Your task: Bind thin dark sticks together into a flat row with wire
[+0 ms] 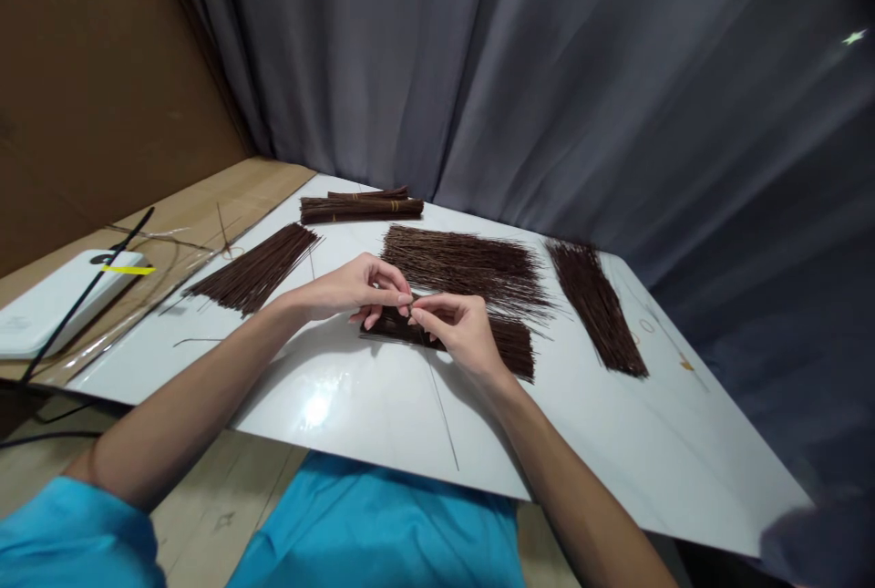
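Observation:
My left hand (369, 287) and my right hand (458, 324) meet over the middle of the table, fingertips pinched close together. Between them is a thin dark stick (441, 401), whose long end slants down toward the table's front edge. What the fingertips do at its upper end is too small to make out. Just under both hands lies a bundle of dark brown sticks (516, 346), partly covered by them. Behind it, a wider spread of loose brown sticks (465, 264) fans out to the right.
On the white table (328, 442), a fanned stick pile (256, 269) lies left and another pile (598, 310) right. Banded bundles (362, 208) rest at the back. A white box-shaped device (68, 305) with a black cable stands left. A grey curtain (410, 68) hangs behind.

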A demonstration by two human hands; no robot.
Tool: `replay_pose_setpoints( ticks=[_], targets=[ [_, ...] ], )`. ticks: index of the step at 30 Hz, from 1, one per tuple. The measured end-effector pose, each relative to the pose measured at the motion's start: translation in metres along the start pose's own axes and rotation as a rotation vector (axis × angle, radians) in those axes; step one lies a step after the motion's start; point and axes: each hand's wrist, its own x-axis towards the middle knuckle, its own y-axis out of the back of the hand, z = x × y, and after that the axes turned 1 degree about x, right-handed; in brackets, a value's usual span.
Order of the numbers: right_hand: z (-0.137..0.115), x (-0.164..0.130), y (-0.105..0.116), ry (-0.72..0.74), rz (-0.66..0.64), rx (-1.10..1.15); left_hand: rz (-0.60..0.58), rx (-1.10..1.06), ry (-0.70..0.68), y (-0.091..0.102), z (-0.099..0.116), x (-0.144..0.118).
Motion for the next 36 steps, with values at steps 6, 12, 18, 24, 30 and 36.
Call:
replay_pose_setpoints(
  ticks=[6, 12, 18, 24, 30, 36],
  targets=[
    [0.003, 0.000, 0.000, -0.014, 0.006, 0.009, 0.005, -0.004, 0.006, 0.000, -0.002, 0.000],
    [0.003, 0.000, -0.001, -0.004, 0.012, 0.005, 0.007, -0.021, 0.010, 0.000, -0.002, 0.000],
    [0.005, 0.001, -0.002, -0.029, 0.023, 0.022, 0.046, -0.018, -0.009, -0.003, 0.002, -0.001],
    [0.008, 0.002, -0.004, -0.068, 0.019, 0.079, 0.166, -0.039, 0.002, -0.004, -0.001, 0.001],
    [0.007, -0.003, -0.009, 0.002, 0.089, -0.107, 0.263, -0.096, 0.018, -0.002, -0.010, 0.003],
    [0.004, -0.013, -0.014, 0.287, 0.105, -0.688, 0.295, 0.149, -0.058, -0.007, -0.011, 0.004]
  ],
)
